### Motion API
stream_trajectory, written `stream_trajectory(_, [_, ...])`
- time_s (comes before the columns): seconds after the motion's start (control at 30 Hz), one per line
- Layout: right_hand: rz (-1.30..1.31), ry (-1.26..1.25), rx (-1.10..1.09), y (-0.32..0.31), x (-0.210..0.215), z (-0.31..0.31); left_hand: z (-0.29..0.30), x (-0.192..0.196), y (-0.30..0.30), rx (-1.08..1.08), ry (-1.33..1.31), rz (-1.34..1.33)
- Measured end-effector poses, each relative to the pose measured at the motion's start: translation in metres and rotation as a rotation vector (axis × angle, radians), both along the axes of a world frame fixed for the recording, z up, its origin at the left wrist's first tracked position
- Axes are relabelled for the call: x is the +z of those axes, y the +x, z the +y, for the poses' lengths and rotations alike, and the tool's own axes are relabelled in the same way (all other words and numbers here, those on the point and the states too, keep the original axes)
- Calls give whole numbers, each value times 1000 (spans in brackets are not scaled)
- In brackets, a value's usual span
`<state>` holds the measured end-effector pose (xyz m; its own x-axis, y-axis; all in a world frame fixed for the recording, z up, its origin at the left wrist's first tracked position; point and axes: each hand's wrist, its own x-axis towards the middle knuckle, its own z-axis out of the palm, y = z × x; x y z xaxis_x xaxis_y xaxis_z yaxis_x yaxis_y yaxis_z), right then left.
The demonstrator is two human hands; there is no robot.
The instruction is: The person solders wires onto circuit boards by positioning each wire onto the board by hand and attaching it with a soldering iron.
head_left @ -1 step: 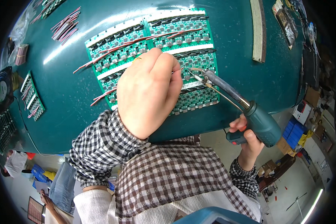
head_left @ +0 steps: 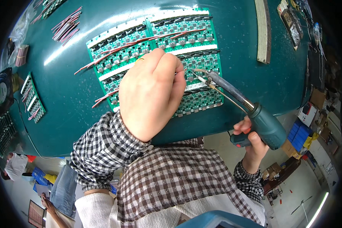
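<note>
A panel of green circuit boards (head_left: 186, 28) lies on the teal table (head_left: 64, 114), with thin red wires (head_left: 102, 59) running off its left side. My left hand (head_left: 152, 95) rests on the middle of the panel, back up and fingers curled down onto the boards; anything under the fingertips is hidden. My right hand (head_left: 250, 146), off the table's near edge, grips a teal soldering gun (head_left: 264, 125). Its metal tip (head_left: 197, 74) touches the panel just right of my left fingertips.
A loose bundle of red wires (head_left: 66, 26) lies at the far left. Smaller green boards (head_left: 32, 98) and a fan (head_left: 2, 93) sit at the left edge. A pale strip (head_left: 263, 30) lies at the right. Blue bins (head_left: 298, 136) stand on the floor; another person (head_left: 15, 165) is at lower left.
</note>
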<state>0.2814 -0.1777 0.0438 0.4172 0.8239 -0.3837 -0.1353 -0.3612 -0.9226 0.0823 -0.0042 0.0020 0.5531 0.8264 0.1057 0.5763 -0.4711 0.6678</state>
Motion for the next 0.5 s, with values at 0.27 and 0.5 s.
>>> stream_trajectory(0.27, [-51, 6, 42, 0, 0, -2, -1, 0, 3, 26, -46, 18])
stream_trajectory(0.5, [-82, 13, 62, -1, 0, -1, -1, 1, 3, 34, -45, 15])
